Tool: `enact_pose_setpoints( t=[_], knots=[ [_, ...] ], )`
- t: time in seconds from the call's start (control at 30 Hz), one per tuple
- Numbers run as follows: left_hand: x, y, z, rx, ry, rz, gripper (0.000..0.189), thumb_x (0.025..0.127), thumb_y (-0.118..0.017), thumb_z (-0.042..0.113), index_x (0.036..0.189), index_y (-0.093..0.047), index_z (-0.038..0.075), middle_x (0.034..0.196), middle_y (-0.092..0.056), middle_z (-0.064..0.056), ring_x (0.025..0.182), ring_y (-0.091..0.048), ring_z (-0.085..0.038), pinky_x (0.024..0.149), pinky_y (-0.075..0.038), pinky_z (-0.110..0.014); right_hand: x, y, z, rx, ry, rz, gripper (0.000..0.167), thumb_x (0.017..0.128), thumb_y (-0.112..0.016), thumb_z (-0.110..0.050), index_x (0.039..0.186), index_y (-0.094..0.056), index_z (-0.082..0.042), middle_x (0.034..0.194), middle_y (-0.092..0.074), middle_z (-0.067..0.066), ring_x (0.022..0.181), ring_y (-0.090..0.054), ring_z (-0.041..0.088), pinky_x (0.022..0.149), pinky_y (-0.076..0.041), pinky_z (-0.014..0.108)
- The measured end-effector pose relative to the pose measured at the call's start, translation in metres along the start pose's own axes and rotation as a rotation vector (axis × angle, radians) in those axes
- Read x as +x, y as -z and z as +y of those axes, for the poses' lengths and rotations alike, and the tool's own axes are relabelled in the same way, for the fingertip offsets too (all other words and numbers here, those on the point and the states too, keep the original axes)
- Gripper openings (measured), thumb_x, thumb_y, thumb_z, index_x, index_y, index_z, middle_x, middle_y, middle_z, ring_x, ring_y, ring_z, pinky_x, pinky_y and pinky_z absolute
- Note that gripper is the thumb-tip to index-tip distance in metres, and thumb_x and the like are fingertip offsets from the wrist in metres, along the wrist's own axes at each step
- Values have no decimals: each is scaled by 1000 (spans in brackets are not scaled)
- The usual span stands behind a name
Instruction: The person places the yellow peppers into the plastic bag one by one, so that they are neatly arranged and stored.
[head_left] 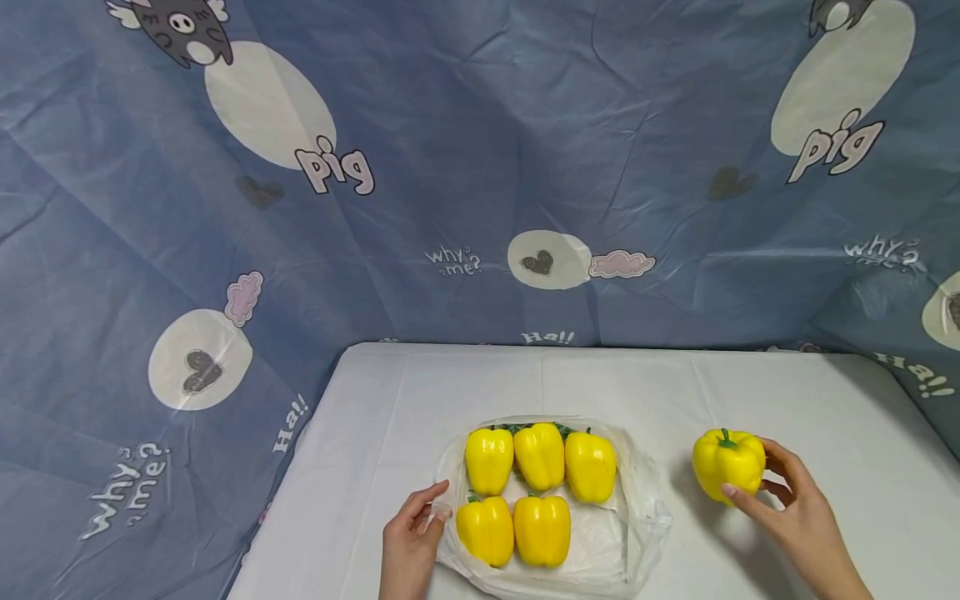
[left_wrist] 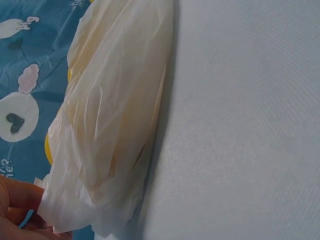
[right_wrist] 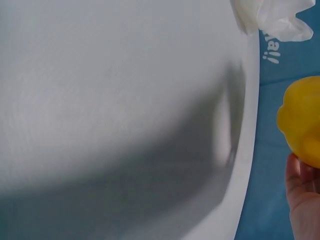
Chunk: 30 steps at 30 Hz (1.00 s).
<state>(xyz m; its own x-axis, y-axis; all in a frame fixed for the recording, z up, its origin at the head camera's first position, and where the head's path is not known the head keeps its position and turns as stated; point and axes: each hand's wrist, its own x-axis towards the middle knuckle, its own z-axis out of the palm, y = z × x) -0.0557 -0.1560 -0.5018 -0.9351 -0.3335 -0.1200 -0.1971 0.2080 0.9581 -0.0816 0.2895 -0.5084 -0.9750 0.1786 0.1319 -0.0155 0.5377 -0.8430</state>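
My right hand (head_left: pixel 798 508) holds a yellow bell pepper (head_left: pixel 727 467), stem up, above the table right of the bag. In the right wrist view, the fingers (right_wrist: pixel 296 182) support this pepper (right_wrist: pixel 305 117) from below. A whitish plastic bag (head_left: pixel 645 517) lies spread with its mouth facing up. Several yellow bell peppers sit inside in two rows, among them a front pepper (head_left: pixel 542 533) and a back pepper (head_left: pixel 538 457). My left hand (head_left: pixel 415 529) pinches the bag's left rim. Up close, the left wrist view shows the left hand (left_wrist: pixel 22 207) at the crinkled bag (left_wrist: pixel 112 115).
A white-covered table (head_left: pixel 360 467) carries the bag. Behind and beside it hangs a blue printed cloth (head_left: pixel 450 167). Inside the bag, the front right corner (head_left: pixel 596 542) shows bare plastic. Something dark green (head_left: pixel 564 430) shows behind the back peppers.
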Motion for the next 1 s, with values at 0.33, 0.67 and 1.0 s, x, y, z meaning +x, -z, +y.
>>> enact_pose_setpoints(
  t=[0.33,0.67,1.0],
  knots=[
    [-2,0,2,16,21,5,34,87,-67,-5,118,-71,10,116,-66,-5,101,-50,-20,83,-44,-17,-6,-6,-14,34,-61,-19,78,86,-78,-25,148,-34,-7,135,-42,5,108,-42,-3,80,-40,5],
    [-1,0,1,1,12,10,34,87,-67,-6,117,-71,9,116,-66,-5,107,-52,-20,86,-45,-16,-13,-11,-25,76,-32,-62,75,89,-75,-22,151,-33,-13,140,-39,4,110,-42,-2,80,-40,7],
    [-1,0,0,-13,7,10,34,87,-67,-7,117,-71,8,116,-66,-6,111,-52,-20,88,-45,-17,-16,-16,-35,84,-52,-103,75,90,-73,-26,152,-33,-12,142,-41,4,109,-44,-2,79,-44,9]
  ],
)
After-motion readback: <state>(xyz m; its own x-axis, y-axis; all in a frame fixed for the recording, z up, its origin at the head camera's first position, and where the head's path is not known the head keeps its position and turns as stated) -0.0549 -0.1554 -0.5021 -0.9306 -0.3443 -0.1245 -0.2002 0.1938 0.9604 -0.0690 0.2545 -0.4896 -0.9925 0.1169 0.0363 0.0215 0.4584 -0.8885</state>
